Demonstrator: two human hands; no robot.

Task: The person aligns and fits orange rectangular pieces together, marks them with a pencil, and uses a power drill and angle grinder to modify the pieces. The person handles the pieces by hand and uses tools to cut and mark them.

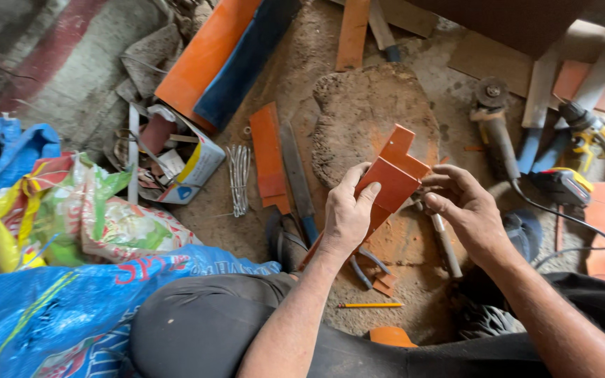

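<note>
My left hand [348,213] grips a flat orange piece [395,183] by its near edge, thumb along one side. A second orange piece with a notched corner [402,148] sticks out behind it, and both are held up above the dusty floor. My right hand [460,203] holds the pieces from the right side, fingers pinched at their edge. Below the hands a worn stone block [369,115] lies on the ground.
An angle grinder [496,129] and a yellow power drill [582,140] lie at the right. A file [297,178], an orange strip [267,157], a bundle of nails [238,178] and an open box [180,157] lie left. A yellow pencil [370,305] rests near my knee; blue sacks [64,308] fill the lower left.
</note>
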